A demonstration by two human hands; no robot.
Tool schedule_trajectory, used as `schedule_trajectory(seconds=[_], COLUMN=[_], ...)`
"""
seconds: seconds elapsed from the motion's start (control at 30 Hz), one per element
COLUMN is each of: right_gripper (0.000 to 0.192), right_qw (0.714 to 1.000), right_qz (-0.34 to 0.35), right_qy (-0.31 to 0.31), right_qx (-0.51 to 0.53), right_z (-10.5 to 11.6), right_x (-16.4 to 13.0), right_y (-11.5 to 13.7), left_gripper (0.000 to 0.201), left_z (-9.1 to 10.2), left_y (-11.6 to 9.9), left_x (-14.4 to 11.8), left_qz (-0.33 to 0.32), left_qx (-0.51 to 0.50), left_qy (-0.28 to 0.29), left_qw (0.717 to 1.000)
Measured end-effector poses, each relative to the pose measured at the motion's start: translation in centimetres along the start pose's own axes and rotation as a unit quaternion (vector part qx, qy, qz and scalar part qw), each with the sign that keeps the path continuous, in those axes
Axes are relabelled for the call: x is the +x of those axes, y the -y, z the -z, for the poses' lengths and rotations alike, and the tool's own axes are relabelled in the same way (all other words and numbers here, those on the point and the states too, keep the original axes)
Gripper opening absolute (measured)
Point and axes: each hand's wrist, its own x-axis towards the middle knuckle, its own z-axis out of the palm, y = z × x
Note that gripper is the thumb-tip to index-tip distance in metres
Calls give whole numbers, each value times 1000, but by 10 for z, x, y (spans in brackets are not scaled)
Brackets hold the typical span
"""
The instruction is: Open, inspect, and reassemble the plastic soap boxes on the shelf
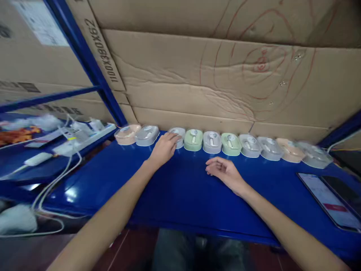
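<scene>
A row of several small rounded plastic cases in peach, grey and green lines the back of a blue shelf [180,192], against cardboard. My left hand [164,148] reaches forward, its fingers resting on a grey case [177,134], third from the left. To its left sit a peach case [127,134] and a grey case [147,135]; to its right a green case [193,139]. My right hand [225,171] hovers over the shelf, palm partly up, fingers loosely curled, holding nothing, in front of another green case [230,143].
Two phones [329,199] lie at the shelf's right edge. A white power strip [84,136] with plugs and cables sits on the lower blue shelf at left. A blue upright post [93,71] stands at back left. Cardboard sheets [225,75] form the back wall.
</scene>
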Motion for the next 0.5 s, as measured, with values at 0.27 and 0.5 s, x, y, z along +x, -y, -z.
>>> schedule_trajectory(seconds=[0.27,0.5], right_gripper=[44,45], right_qw=[1000,1000], right_qz=[3,4], right_qy=[1,6], right_qx=[-2,-14], right_z=[4,1], right_x=[-1,-1], right_y=[2,4], left_gripper=[45,59], left_z=[17,21], left_y=[7,15], left_x=[6,-2], left_qz=[59,244], left_qx=[-34,119], left_qy=[-80,9], left_qw=[994,962])
